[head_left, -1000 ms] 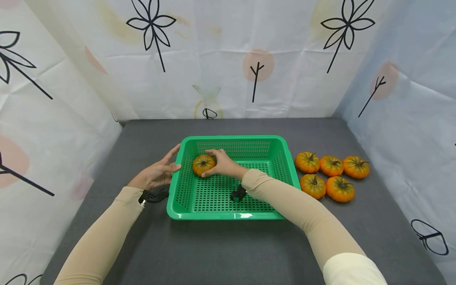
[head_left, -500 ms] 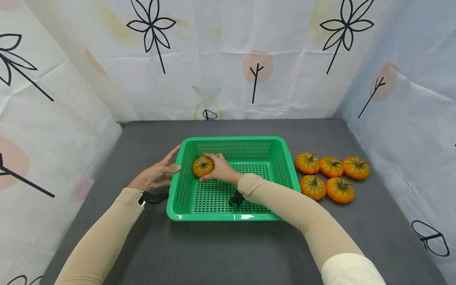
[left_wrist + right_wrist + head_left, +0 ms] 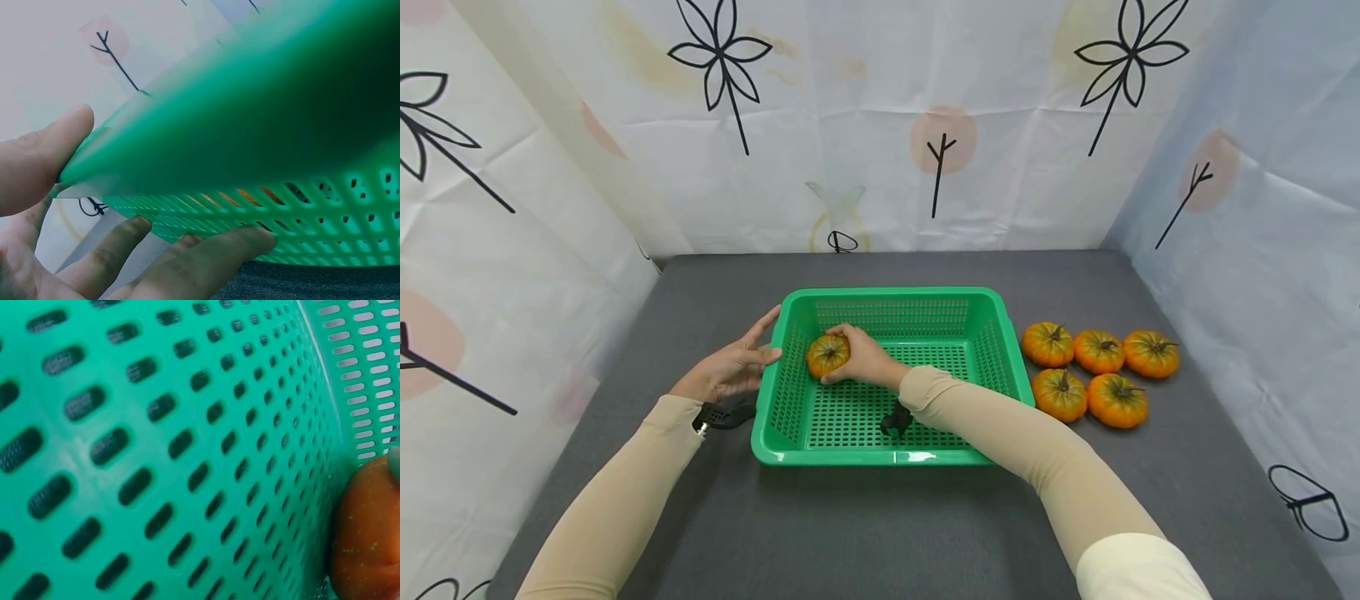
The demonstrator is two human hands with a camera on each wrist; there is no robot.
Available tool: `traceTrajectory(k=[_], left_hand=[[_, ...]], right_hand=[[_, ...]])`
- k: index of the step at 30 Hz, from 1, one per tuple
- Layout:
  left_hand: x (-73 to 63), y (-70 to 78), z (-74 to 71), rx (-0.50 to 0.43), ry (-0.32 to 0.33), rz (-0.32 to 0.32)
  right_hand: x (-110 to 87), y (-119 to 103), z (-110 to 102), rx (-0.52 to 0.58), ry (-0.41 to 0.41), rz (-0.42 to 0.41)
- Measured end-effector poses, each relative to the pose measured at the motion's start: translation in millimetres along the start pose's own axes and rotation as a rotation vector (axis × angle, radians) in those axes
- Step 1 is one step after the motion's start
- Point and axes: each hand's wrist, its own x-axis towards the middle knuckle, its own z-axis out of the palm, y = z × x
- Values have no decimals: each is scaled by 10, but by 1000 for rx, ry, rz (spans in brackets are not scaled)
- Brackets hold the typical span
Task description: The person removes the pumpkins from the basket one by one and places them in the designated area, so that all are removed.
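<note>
A green perforated plastic basket (image 3: 891, 457) stands in the middle of the grey table. Inside it, near the left end, is a small orange pumpkin (image 3: 827, 358). My right hand (image 3: 867, 360) grips this pumpkin from its right side, thumb on the near side and fingers behind. The right wrist view catches only part of the pumpkin (image 3: 365, 540) beside the slotted wall. At the basket's left end my left hand (image 3: 730, 365) holds the rim. The left wrist view has its thumb (image 3: 53, 153) at the rim and its fingers (image 3: 206, 259) beneath, along the outer wall.
To the basket's right, several small orange pumpkins (image 3: 1098, 351) sit in two rows on the grey table (image 3: 880, 533). White printed cloth (image 3: 865, 100) hangs behind the table and along both sides. The black wrist camera (image 3: 897, 419) hangs inside the basket under my right wrist.
The right hand's fingers and thumb have closed in around the pumpkin. Hand and pumpkin have shifted slightly toward me. The left hand and the basket stay in place.
</note>
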Motion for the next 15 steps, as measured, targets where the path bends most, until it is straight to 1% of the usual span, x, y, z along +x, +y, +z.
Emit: traceTrajectory(k=[4,10,13,15], left_hand=[[12,-11,-16,-2,4,-15],[17,-14,-14,-1,8,-24],[13,-5,-9,-12,5,-19],[10,4,-6,-18,3,-15]], right_hand=[[6,-4,-10,17,-24,-14],[11,-50,-83,-33,-72,-36],[-1,-107,-146,-71,-100,-23],[-16,-148,-188,-91,-120,1]])
